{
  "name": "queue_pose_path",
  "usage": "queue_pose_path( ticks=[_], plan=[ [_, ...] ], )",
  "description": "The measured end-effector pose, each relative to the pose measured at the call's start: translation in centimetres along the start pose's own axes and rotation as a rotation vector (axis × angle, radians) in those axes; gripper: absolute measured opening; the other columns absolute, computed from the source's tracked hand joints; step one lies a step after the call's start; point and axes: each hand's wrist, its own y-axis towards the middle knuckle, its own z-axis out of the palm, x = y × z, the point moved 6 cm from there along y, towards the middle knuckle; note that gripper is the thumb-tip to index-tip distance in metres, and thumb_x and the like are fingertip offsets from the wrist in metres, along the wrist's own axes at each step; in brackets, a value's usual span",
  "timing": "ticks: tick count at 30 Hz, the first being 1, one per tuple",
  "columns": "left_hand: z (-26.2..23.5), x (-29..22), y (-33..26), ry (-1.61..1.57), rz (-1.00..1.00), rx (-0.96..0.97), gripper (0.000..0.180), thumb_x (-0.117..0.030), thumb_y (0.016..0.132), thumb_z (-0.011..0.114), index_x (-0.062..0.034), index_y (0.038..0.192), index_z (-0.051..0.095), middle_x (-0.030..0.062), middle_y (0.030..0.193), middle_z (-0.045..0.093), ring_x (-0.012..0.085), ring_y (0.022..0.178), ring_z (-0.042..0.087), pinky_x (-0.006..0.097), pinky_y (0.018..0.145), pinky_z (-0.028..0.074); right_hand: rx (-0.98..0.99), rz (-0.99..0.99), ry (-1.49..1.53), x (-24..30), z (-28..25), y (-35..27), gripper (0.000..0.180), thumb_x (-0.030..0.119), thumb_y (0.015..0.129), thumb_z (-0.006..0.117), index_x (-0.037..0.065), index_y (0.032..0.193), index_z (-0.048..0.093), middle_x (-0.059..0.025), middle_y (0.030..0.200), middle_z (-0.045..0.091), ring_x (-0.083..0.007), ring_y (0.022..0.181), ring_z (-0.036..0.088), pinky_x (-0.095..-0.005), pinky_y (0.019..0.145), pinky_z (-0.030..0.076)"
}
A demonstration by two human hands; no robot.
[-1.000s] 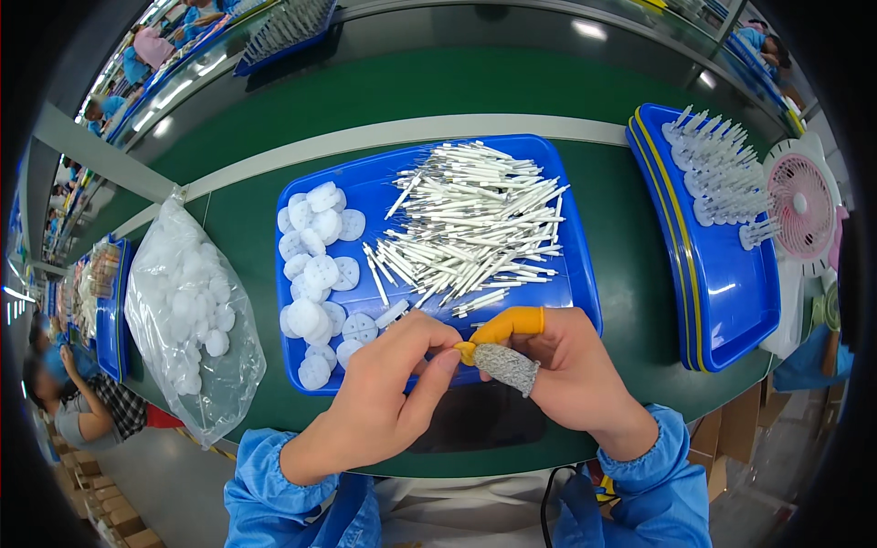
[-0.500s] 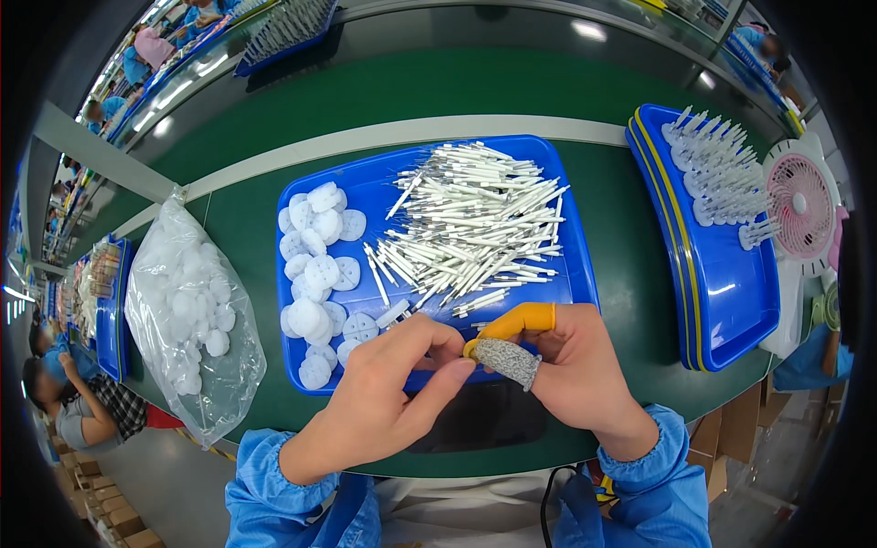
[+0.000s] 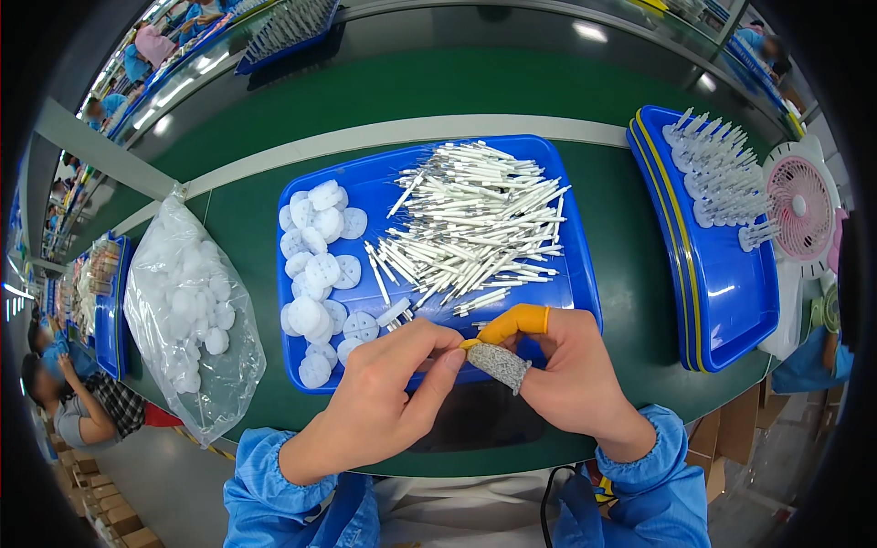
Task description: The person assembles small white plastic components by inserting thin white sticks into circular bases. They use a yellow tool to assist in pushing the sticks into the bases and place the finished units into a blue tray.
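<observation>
White disc with metal pins, in the head view, seems held over the blue tray by closed fingers of my left hand. My right hand curls beside it; its grip I cannot tell. I judge this is close fingertip work, needing steady hands next.

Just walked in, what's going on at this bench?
Someone is working bare-handed, left hand and right hand meeting at the fingertips over the near edge of a blue tray. What's between the fingers is mostly hidden. The right hand wears a yellow finger cover and a grey one. Loose white discs lie left in the tray, white rods right.
</observation>
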Motion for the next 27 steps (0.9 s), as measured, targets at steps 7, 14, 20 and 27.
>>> queue_pose_path(
  ticks=[7,14,20,27],
  plan=[
    [0.6,1.1,-0.5,-0.252,-0.145,0.005,0.011,-0.001,0.102,0.063,0.0066,0.11,0.066,0.0148,0.098,0.073,0.0183,0.085,0.075,0.031,0.079,0.063,-0.016,-0.014,-0.023,0.0,0.1,0.0,0.027,-0.002,0.081,0.065,-0.004,0.105,0.076,-0.0107,0.085,0.074,-0.0141,0.079,0.065,-0.0307,0.073,0.052],
    [0.7,1.5,-0.5,-0.695,-0.302,-0.02,0.019,-0.006,0.108,0.059,0.0092,0.117,0.067,0.0172,0.108,0.075,0.0245,0.101,0.077,0.033,0.087,0.066,0.015,-0.004,0.055,0.0,0.2,0.0,0.021,-0.002,0.083,0.068,-0.003,0.102,0.077,-0.0069,0.084,0.073,-0.0115,0.08,0.063,-0.0294,0.073,0.051],
    [0.6,1.8,-0.4,-0.734,-0.352,0.056,0.026,-0.005,0.105,0.063,0.0104,0.126,0.068,0.0203,0.11,0.075,0.0261,0.099,0.077,0.035,0.087,0.066,0.033,0.011,0.102,0.3,0.1,0.0,0.014,0.001,0.087,0.072,-0.003,0.099,0.077,-0.0047,0.082,0.071,-0.0104,0.078,0.061,-0.0284,0.073,0.05],
    [0.7,1.8,-0.5,-0.754,-0.326,0.071,0.026,0.0,0.1,0.069,0.0096,0.124,0.071,0.0219,0.11,0.076,0.0258,0.098,0.078,0.034,0.088,0.066,0.077,0.005,0.156,0.0,0.3,0.1,0.014,-0.001,0.087,0.073,-0.002,0.1,0.076,-0.0019,0.082,0.068,-0.0087,0.076,0.058,-0.0269,0.072,0.049]
  ],
)
